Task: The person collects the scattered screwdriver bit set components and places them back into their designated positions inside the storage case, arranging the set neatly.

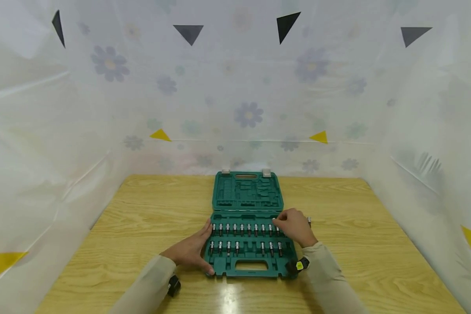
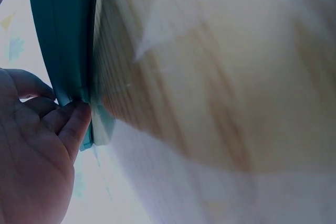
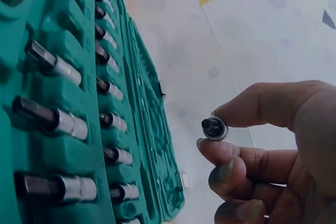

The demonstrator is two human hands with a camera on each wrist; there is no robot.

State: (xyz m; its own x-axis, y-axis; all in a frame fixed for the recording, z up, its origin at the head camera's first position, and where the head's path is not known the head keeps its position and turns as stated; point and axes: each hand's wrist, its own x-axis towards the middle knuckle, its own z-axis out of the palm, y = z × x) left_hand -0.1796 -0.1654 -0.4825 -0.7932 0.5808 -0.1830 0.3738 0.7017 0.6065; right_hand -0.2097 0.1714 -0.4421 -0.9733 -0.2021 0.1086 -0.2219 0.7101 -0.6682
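Note:
A green socket case (image 1: 251, 274) lies unfolded on the wooden table. Two rows of bit sockets (image 1: 249, 229) stand in its near half, with several slots in the front row holding none. Along the case's left side rests my left hand (image 1: 190, 250), thumb at the near corner; the left wrist view shows its fingers against the side wall (image 2: 63, 30). My right hand (image 1: 295, 226) is over the right end of the back row. Between thumb and index finger it pinches a bit socket (image 3: 214, 128), its dark tip facing the wrist camera.
The far half of the case, its lid (image 1: 248, 192), lies back with moulded recesses and two latches. Another bit socket (image 1: 309, 221) shows just beyond the right hand. Pale flowered sheeting (image 1: 235, 87) encloses the table (image 1: 153, 205) at the back and both sides.

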